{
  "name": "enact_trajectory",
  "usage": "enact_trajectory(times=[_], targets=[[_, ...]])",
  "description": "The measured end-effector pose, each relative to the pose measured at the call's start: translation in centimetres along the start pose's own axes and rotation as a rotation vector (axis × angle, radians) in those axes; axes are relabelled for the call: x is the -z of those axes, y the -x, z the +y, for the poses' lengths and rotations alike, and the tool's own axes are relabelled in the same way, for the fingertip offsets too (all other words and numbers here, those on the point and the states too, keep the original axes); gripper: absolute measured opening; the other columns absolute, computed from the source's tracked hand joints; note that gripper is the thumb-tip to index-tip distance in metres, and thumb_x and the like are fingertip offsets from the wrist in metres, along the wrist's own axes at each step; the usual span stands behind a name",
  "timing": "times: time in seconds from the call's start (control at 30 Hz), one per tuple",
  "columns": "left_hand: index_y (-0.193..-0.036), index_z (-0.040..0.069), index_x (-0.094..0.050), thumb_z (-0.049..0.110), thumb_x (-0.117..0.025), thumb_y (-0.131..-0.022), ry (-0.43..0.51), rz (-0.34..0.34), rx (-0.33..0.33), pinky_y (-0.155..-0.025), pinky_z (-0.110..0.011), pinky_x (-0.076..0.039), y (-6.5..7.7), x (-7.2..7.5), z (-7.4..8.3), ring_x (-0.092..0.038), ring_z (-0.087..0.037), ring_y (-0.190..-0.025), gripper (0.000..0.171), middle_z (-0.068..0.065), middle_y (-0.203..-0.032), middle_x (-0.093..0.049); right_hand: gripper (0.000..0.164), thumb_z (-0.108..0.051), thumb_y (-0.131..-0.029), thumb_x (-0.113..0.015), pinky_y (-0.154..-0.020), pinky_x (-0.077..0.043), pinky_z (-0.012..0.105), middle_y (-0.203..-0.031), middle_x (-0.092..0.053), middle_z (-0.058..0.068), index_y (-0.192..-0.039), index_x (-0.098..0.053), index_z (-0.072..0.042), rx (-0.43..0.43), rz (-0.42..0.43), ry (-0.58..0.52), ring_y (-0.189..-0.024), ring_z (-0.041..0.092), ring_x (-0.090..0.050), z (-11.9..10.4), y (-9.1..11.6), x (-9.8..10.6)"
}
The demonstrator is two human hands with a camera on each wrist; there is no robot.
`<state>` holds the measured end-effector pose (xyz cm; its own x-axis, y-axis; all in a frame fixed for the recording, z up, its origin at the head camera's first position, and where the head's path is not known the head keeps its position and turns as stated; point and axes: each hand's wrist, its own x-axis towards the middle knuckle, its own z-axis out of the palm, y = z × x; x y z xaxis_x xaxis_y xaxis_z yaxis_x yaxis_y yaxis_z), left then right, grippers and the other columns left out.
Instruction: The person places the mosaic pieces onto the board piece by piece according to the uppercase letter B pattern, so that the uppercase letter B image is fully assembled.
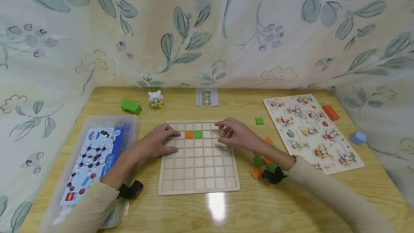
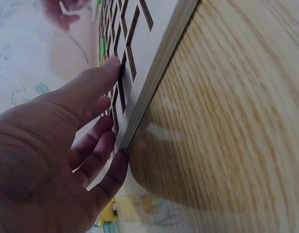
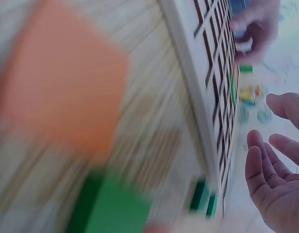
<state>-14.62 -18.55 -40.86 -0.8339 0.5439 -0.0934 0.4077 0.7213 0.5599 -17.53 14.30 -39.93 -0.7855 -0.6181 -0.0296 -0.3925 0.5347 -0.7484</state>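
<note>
A wooden grid board (image 1: 198, 182) lies flat on the table. In one of its upper rows an orange square tile (image 1: 189, 134) and a green square tile (image 1: 198, 133) sit side by side. My left hand (image 1: 156, 141) rests on the board's left edge with fingers spread; in the left wrist view its thumb and little finger touch the board (image 2: 154, 48). Above the board's upper right part hovers my right hand (image 1: 237, 134), its fingers loosely bent with nothing between them. In the right wrist view, that hand (image 3: 280, 179) is apart from the board.
Loose orange and green tiles (image 1: 258, 160) lie under the right forearm, with one green tile (image 1: 260, 120) farther back. A picture puzzle (image 1: 300, 143) is at right, a lidded plastic box (image 1: 85, 125) at left. Behind stand a pattern card (image 1: 207, 103), small figurine (image 1: 156, 99) and green block (image 1: 130, 107).
</note>
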Motion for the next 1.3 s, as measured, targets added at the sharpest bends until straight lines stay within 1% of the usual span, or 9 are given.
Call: enact_trajectory(times=[0.13, 0.27, 0.33, 0.43, 0.57, 0.67, 0.9, 1.07, 1.3], targets=[[-0.127, 0.011, -0.062, 0.029, -0.073, -0.087, 0.007, -0.008, 0.018, -0.085, -0.037, -0.039, 0.0, -0.1, 0.1, -0.044, -0.021, -0.102, 0.046, -0.006, -0.114, -0.054, 0.05, -0.016, -0.09, -0.07, -0.078, -0.053, 0.029, -0.118, -0.055, 0.018, -0.134, -0.054, -0.001, -0.04, 0.076, 0.046, -0.096, 0.023, -0.064, 1.7, 2.1, 2.1], [-0.128, 0.011, -0.062, 0.029, -0.073, -0.087, 0.008, -0.007, 0.024, -0.086, -0.038, -0.039, 0.0, -0.1, 0.1, -0.045, -0.022, -0.103, 0.046, -0.007, -0.115, -0.054, 0.048, -0.013, -0.089, -0.07, -0.077, -0.053, 0.031, -0.117, -0.055, 0.019, -0.133, -0.055, 0.0, -0.096, 0.153, 0.12, -0.094, 0.026, -0.065, 3.9, 3.4, 4.3], [-0.128, 0.011, -0.062, 0.029, -0.073, -0.086, 0.005, -0.008, 0.026, -0.086, -0.038, -0.039, -0.1, -0.1, 0.1, -0.045, -0.022, -0.103, 0.047, -0.007, -0.115, -0.054, 0.048, -0.013, -0.089, -0.07, -0.077, -0.053, 0.032, -0.116, -0.056, 0.019, -0.132, -0.055, 0.0, -0.118, 0.168, 0.137, -0.094, 0.026, -0.064, 4.9, 3.8, 5.0], [-0.128, 0.011, -0.062, 0.029, -0.074, -0.086, -0.004, -0.007, 0.024, -0.086, -0.038, -0.039, -0.2, -0.2, 0.1, -0.045, -0.022, -0.103, 0.047, -0.006, -0.115, -0.054, 0.046, -0.014, -0.09, -0.069, -0.08, -0.053, 0.036, -0.117, -0.055, 0.02, -0.132, -0.055, 0.001, -0.134, 0.14, 0.11, -0.095, 0.027, -0.062, 6.0, 4.3, 5.4], [-0.128, 0.011, -0.062, 0.03, -0.073, -0.086, -0.006, -0.009, 0.019, -0.086, -0.037, -0.038, -0.2, -0.2, -0.1, -0.045, -0.021, -0.102, 0.047, -0.006, -0.115, -0.054, 0.044, -0.016, -0.091, -0.068, -0.085, -0.053, 0.042, -0.117, -0.055, 0.02, -0.13, -0.056, 0.001, -0.138, 0.069, 0.058, -0.098, 0.028, -0.06, 6.3, 4.3, 5.1], [-0.128, 0.012, -0.062, 0.03, -0.073, -0.086, -0.003, -0.013, 0.02, -0.086, -0.037, -0.038, -0.3, -0.2, -0.1, -0.045, -0.021, -0.102, 0.047, -0.006, -0.115, -0.054, 0.042, -0.018, -0.091, -0.068, -0.085, -0.052, 0.04, -0.115, -0.057, 0.018, -0.128, -0.058, -0.001, -0.143, 0.037, 0.031, -0.099, 0.026, -0.06, 6.4, 4.2, 4.4], [-0.128, 0.012, -0.062, 0.031, -0.073, -0.086, -0.001, -0.018, 0.018, -0.084, -0.035, -0.037, -0.3, -0.2, -0.1, -0.044, -0.02, -0.1, 0.047, -0.006, -0.114, -0.053, 0.041, -0.021, -0.089, -0.071, -0.075, -0.047, 0.025, -0.107, -0.06, 0.012, -0.125, -0.062, -0.004, -0.15, 0.019, -0.001, -0.088, 0.015, -0.055, 6.4, 3.9, 3.2], [-0.127, 0.011, -0.062, 0.029, -0.074, -0.086, 0.004, -0.004, 0.006, -0.084, -0.036, -0.037, -0.2, -0.2, -0.1, -0.044, -0.02, -0.1, 0.046, -0.006, -0.113, -0.054, 0.039, -0.022, -0.088, -0.072, -0.074, -0.044, 0.024, -0.104, -0.058, 0.011, -0.123, -0.064, -0.007, -0.139, 0.008, -0.025, -0.086, 0.016, -0.051, 6.2, 3.9, 2.7], [-0.126, 0.01, -0.063, 0.028, -0.074, -0.085, 0.005, 0.017, -0.019, -0.082, -0.035, -0.037, -0.1, -0.2, -0.1, -0.044, -0.02, -0.098, 0.046, -0.007, -0.112, -0.054, 0.04, -0.021, -0.088, -0.072, -0.077, -0.044, 0.025, -0.105, -0.056, 0.01, -0.124, -0.063, -0.006, -0.132, -0.009, -0.035, -0.089, 0.017, -0.048, 5.9, 3.7, 2.3]])
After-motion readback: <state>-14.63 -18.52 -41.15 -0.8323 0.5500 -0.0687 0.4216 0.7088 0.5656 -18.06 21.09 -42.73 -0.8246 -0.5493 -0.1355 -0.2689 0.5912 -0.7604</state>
